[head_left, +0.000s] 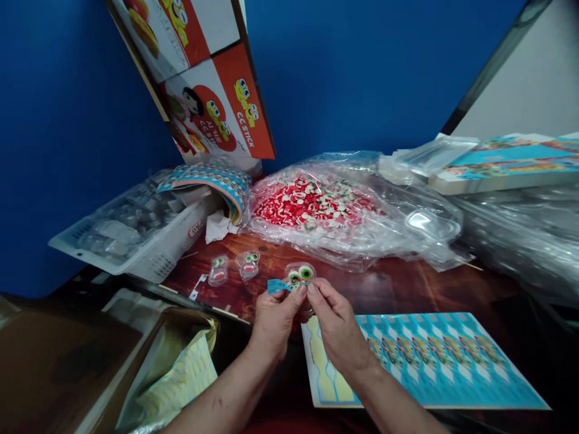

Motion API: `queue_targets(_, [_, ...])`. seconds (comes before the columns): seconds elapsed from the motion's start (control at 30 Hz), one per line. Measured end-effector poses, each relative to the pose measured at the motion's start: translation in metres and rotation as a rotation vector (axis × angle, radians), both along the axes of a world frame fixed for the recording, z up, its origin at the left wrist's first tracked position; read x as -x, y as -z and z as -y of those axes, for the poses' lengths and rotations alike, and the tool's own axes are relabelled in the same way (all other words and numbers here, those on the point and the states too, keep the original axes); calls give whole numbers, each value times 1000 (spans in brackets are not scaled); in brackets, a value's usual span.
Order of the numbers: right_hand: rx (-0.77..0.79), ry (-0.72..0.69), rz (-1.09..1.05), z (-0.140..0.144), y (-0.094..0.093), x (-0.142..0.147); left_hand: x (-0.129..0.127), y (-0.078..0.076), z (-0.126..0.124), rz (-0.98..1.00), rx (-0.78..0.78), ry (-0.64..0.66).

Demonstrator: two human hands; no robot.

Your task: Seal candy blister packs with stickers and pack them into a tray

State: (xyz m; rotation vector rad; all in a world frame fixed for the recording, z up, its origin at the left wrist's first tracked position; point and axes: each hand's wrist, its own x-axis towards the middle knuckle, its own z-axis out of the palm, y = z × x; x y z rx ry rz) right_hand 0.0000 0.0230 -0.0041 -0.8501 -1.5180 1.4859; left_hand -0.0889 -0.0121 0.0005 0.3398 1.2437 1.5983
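A blue sticker sheet [434,355] lies nearest, on the table [407,289]. Just beyond its left end, a clear candy capsule [300,274] is pinched between the left hand [274,319] and right hand [337,325], both closed on it, with a blue sticker [277,286]. Two more capsules [233,267] are set farther left; a bag of candies [316,205] lies behind.

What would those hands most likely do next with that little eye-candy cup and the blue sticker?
Probably press the blue sticker flat onto the clear candy cup. Both hands pinch them together: left hand, right hand. The sticker's end juts out to the left.
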Motion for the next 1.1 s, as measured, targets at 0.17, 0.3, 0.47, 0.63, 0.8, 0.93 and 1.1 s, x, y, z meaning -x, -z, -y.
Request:
queue_targets(0.17, [-50,88,79,0,0,-7,6,1,0,-18,-39,104])
queue_targets(0.3, [-43,137,128,-3,-2,-11,18,-6,0,-24,-61,59])
queue_targets(0.47, [80,54,-26,4,-4,-10,20,-6,-2,227,-18,211])
queue_targets(0.63, [-19,42,82,7,-12,-8,22,-2,-2,396,84,475])
queue_targets(0.8, [-182,96,276,8,-12,-6,29,-1,-2,333,6,443])
queue_targets(0.93, [-221,123,350,11,-8,-6,30,-4,-1,270,49,469])
queue_targets(1.1, [-276,147,373,12,-10,-3,20,-6,-3,233,47,360])
